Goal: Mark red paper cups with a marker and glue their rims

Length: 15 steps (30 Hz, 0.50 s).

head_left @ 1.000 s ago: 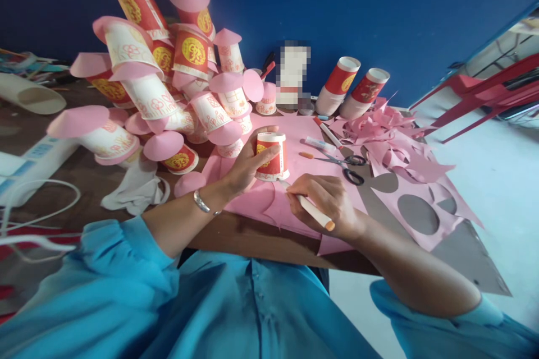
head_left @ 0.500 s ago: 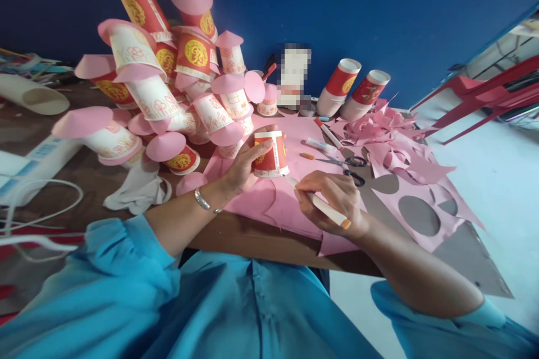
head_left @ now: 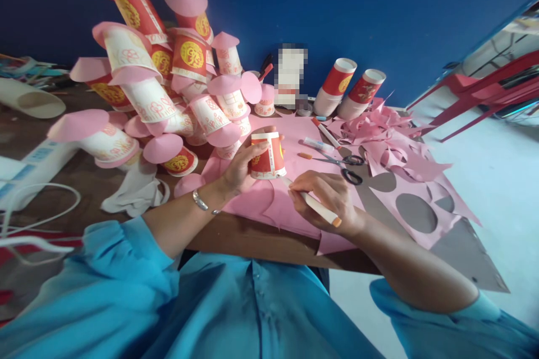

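Observation:
My left hand [head_left: 243,167] is wrapped round a red and white paper cup [head_left: 268,158], held upside down above the pink paper [head_left: 290,207]. A white strip with print runs down the cup's side, and thin marks show along its white lower rim. In my right hand [head_left: 322,199] is a white marker pen [head_left: 320,210] with an orange end. Its tip points at the cup's lower rim; whether it touches I cannot tell. An orange pen cap [head_left: 305,155] lies beyond, near black-handled scissors [head_left: 345,165].
Paper cups with pink cone tops [head_left: 147,98] are piled at the left. Two cup stacks [head_left: 337,87] stand by the blue wall. Pink paper scraps [head_left: 379,132] lie at the right, with another marker [head_left: 326,133] nearby. A white glove [head_left: 137,190] lies at left.
The view has shifted slightly. My right hand and the marker have moved a little left along with the scene; both hands keep their hold.

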Tool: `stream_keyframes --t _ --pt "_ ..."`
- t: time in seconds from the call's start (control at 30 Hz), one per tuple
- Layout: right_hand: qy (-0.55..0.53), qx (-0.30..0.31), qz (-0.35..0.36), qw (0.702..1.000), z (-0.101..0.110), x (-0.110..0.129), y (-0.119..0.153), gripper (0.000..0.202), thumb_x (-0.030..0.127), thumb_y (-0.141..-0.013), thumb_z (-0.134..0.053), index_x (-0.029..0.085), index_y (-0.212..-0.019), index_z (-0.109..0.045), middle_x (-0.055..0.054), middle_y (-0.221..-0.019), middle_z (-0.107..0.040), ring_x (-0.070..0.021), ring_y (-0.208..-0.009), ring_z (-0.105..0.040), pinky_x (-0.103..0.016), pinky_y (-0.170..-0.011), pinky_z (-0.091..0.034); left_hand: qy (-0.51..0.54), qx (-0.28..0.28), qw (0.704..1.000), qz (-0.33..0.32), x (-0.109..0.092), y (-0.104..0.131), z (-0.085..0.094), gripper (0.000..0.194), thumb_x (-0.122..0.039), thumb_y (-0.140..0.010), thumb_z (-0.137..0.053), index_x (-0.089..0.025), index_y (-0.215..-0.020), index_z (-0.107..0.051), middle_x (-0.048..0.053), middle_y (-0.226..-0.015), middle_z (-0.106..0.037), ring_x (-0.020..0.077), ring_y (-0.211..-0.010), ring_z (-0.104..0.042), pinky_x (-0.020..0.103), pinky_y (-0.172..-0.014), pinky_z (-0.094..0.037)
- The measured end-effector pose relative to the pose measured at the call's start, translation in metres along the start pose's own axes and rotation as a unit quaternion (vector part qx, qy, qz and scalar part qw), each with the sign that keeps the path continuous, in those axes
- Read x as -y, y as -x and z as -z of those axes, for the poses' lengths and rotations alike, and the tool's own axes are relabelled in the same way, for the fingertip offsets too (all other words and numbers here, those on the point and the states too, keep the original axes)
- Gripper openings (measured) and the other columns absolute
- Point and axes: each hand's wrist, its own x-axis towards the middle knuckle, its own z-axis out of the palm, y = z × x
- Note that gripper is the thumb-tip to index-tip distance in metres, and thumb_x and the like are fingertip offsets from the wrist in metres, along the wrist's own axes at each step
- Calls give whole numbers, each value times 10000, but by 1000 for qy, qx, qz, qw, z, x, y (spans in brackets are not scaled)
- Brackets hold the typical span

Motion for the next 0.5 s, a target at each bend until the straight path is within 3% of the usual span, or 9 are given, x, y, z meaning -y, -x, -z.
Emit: stream_keyframes --t 0.1,0.27,0.5 --pt "-3 6 -1 1000 -1 -1 0 150 81 -1020 -619 230 -1017 -603 1 -775 -761 -140 -631 -733 -242 -564 -546 -3 9 1000 0 -5 1 -3 511 -474 -854 -848 -296 -1307 -692 113 -1215 -817 302 -974 -780 444 -834 -671" --pt "7 21 -18 1000 0 -2 2 139 87 -1020 -601 221 -983 -616 4 -767 -750 -133 -613 -708 -242 -556 -514 -23 17 1000 -13 -5 0 -1 535 -513 -877 -819 -285 -1332 -657 107 -1215 -799 270 -983 -753 401 -828 -645" --pt "3 30 -42 999 2 -1 1 143 103 -1008 -609 219 -928 -633 15 -736 -738 -124 -583 -688 -239 -543 -483 -10 -18 1000 0 -8 3 -5 544 -462 -805 -881 -303 -1296 -709 61 -1141 -802 233 -904 -722 345 -740 -614"
